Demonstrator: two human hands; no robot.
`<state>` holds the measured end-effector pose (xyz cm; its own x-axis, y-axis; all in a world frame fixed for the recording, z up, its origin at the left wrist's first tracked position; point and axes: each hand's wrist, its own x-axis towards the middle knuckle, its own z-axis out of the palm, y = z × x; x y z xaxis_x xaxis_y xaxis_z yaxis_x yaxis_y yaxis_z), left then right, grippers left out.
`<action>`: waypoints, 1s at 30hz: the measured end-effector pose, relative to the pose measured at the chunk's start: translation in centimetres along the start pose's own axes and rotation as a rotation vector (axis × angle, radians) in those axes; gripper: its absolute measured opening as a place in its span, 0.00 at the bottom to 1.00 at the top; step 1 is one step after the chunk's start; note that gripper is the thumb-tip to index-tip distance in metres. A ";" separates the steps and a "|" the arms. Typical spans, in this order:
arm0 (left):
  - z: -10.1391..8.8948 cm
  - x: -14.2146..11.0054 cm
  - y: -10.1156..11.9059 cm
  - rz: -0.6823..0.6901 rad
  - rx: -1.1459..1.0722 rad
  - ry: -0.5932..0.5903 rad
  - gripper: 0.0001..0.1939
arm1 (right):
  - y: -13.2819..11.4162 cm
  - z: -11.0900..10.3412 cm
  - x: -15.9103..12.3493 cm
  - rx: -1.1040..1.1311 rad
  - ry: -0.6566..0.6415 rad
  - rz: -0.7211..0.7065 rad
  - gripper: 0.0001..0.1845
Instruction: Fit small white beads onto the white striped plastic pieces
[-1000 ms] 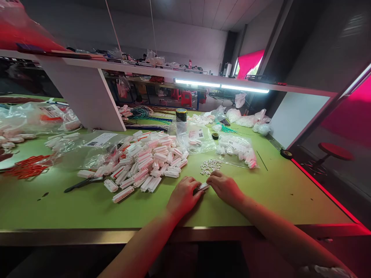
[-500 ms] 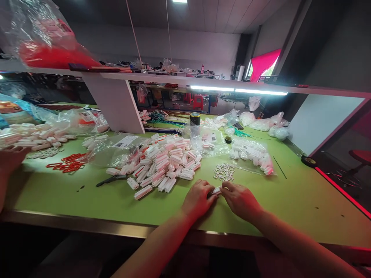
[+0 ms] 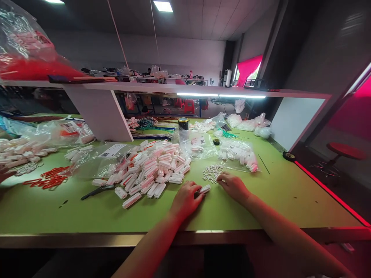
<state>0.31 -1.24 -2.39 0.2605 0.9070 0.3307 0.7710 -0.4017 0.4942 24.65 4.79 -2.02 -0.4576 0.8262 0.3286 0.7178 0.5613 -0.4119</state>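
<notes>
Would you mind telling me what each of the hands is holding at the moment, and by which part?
The left hand grips a white connector housing by its near end. The right hand reaches the small white clips; any hold is hidden.

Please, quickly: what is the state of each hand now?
Left hand: closed, holding a white connector.
Right hand: fingers at the small white pieces; grip cannot be told.
</notes>
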 end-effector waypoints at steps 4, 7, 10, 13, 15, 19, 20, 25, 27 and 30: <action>0.2 0.1 -0.4 0.002 0.005 0.013 0.08 | -1.3 0.4 0.1 -0.158 -0.117 0.006 0.08; 0.1 0.0 -0.5 0.007 0.012 0.011 0.09 | -1.9 0.6 0.4 -0.274 -0.157 0.019 0.09; 0.1 -0.1 -0.4 0.009 0.019 -0.002 0.09 | -1.9 0.8 0.6 -0.323 -0.146 0.009 0.10; 0.0 -0.1 -0.3 0.010 0.023 -0.016 0.09 | -1.4 0.9 0.7 -0.316 -0.097 0.022 0.09; -0.1 -0.2 -0.3 0.014 0.026 -0.016 0.09 | -1.0 1.1 0.7 -0.284 -0.068 0.030 0.09; -0.2 -0.2 -0.3 0.014 0.016 -0.015 0.09 | -0.7 1.3 0.7 -0.252 -0.052 0.035 0.08; -0.3 -0.2 -0.3 0.012 0.011 -0.017 0.09 | -0.7 1.3 0.7 -0.258 -0.054 0.042 0.08; -0.4 -0.2 -0.2 0.009 0.003 -0.016 0.10 | -0.8 1.5 0.7 -0.279 -0.071 0.041 0.09; -0.4 -0.2 -0.3 0.006 0.001 -0.012 0.12 | -0.7 1.6 0.6 -0.272 -0.070 0.035 0.09; -0.3 -0.2 -0.4 0.014 -0.006 -0.003 0.12 | -0.5 1.8 0.5 -0.234 -0.054 0.040 0.08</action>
<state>-0.21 -1.30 -2.46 0.2731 0.9017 0.3351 0.7637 -0.4150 0.4944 23.13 5.04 -3.15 -0.4490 0.8527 0.2672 0.8352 0.5067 -0.2137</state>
